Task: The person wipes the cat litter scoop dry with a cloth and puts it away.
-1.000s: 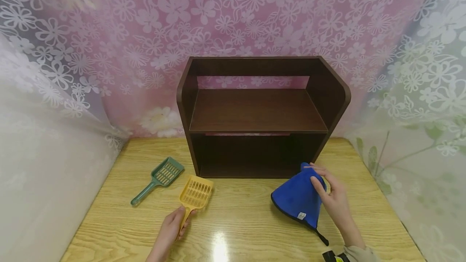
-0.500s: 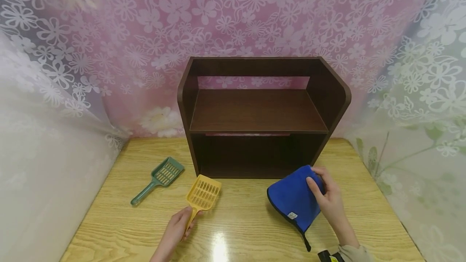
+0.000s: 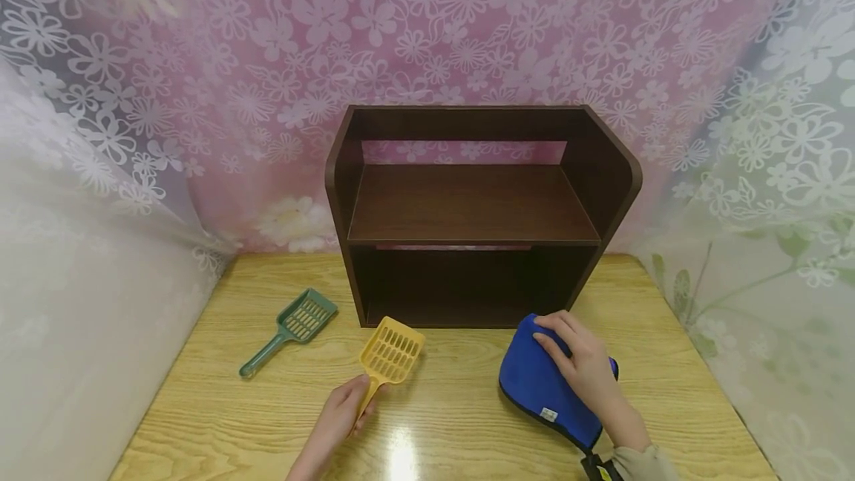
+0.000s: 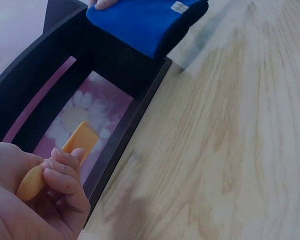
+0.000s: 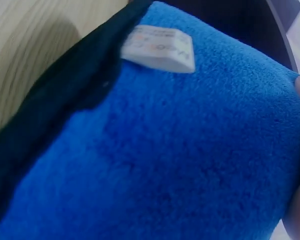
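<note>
In the head view my left hand (image 3: 345, 405) grips the handle of a yellow slotted litter scoop (image 3: 392, 353), its head raised above the table. The left wrist view shows the fingers curled round the scoop's handle (image 4: 32, 183). Over on the right, my right hand (image 3: 586, 366) pinches the top of a folded blue cloth (image 3: 544, 377) with dark edging and a small white tag. That cloth (image 5: 165, 145) fills most of the right wrist view, its fuzzy surface close up. A green litter scoop (image 3: 303, 320) lies on the table left of the yellow one, untouched.
A dark brown two-tier shelf (image 3: 474, 203) stands at the back of the wooden table (image 3: 461, 421), behind both hands. Floral curtains (image 3: 267, 80) hang behind and at both sides.
My left hand has carried the yellow scoop to the right. The right hand has moved left and a little nearer along the blue cloth's top, and the cloth has turned and changed shape.
</note>
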Motion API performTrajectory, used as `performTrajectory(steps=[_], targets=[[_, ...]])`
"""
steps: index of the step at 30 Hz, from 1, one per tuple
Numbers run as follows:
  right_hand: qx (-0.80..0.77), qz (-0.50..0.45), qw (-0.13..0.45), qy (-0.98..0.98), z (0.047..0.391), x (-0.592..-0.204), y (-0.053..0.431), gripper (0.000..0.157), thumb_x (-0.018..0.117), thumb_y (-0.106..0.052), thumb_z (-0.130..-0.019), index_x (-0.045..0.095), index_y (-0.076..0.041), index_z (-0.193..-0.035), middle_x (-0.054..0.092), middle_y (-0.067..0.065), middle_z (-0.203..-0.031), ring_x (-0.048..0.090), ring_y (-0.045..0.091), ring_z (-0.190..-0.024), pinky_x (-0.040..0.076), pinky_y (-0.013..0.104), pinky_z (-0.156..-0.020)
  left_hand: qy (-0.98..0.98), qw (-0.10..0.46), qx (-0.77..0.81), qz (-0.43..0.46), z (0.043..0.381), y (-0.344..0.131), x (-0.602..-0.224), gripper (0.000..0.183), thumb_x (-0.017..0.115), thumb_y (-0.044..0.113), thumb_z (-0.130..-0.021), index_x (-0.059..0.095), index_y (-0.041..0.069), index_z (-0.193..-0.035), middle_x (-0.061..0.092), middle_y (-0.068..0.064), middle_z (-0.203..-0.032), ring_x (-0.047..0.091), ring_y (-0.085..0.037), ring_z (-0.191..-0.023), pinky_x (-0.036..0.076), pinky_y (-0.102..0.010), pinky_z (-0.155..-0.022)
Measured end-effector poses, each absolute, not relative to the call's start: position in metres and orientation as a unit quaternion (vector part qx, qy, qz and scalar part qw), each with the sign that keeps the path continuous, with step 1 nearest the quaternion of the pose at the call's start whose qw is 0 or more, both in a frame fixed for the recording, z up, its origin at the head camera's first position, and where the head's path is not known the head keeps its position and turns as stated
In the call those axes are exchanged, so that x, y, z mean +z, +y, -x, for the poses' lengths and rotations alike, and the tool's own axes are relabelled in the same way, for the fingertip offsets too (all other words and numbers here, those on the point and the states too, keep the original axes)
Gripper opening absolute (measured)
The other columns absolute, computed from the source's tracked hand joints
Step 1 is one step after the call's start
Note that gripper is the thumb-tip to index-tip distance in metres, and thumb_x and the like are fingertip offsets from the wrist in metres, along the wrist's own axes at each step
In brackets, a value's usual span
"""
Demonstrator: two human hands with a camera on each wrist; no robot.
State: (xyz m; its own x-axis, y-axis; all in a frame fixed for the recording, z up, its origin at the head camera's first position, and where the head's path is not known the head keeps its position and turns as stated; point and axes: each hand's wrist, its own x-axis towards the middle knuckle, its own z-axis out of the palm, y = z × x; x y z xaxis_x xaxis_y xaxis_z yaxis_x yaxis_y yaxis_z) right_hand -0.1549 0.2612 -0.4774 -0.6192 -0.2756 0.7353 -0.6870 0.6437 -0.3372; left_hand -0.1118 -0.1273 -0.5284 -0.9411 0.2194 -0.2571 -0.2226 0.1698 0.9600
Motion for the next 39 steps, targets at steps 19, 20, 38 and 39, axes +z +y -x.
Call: performTrajectory(steps=[19, 20, 38, 39], targets=[[0.148, -0.338, 0.337, -0.866, 0.156, -0.446, 0.232, 0.029, 0.076, -0.026, -0.074, 0.068, -0.028, -0.101, 0.058, -0.014, -0.086, 0.052, -0.002, -0.064, 0.042, 0.015, -0.051, 0.752, 0.169, 0.633, -0.078, 0.124, -0.091, -0.509, 0.045, 0.035, 0.037, -0.100, 0.061, 0.000, -0.107, 0.046, -0.004, -0.061, 0.037, -0.007, -0.041, 0.032, -0.016, -0.037], [0.141, -0.344, 0.341, -0.864, 0.157, -0.444, 0.230, 0.028, 0.076, -0.026, -0.073, 0.069, -0.028, -0.100, 0.058, -0.013, -0.086, 0.053, -0.001, -0.065, 0.043, 0.016, -0.052, 0.756, 0.168, 0.627, -0.085, 0.125, -0.088, -0.508, 0.044, 0.036, 0.037, -0.100, 0.061, 0.001, -0.102, 0.046, -0.004, -0.061, 0.037, -0.007, -0.040, 0.032, -0.016, -0.036], [0.072, -0.400, 0.332, -0.851, 0.165, -0.431, 0.164, 0.017, 0.073, -0.031, -0.077, 0.071, -0.026, -0.093, 0.060, -0.007, -0.085, 0.054, 0.006, -0.064, 0.044, 0.020, -0.052, 0.768, 0.166, 0.603, -0.136, 0.125, -0.047, -0.504, 0.041, 0.036, 0.038, -0.099, 0.064, 0.011, -0.091, 0.047, 0.001, -0.053, 0.037, -0.008, -0.036, 0.031, -0.022, -0.033], [0.067, -0.403, 0.328, -0.852, 0.165, -0.434, 0.160, 0.019, 0.073, -0.031, -0.076, 0.071, -0.026, -0.094, 0.061, -0.007, -0.086, 0.056, 0.006, -0.066, 0.045, 0.020, -0.053, 0.769, 0.164, 0.603, -0.138, 0.126, -0.046, -0.504, 0.040, 0.035, 0.039, -0.099, 0.063, 0.012, -0.089, 0.046, 0.002, -0.052, 0.036, -0.008, -0.036, 0.031, -0.022, -0.033]])
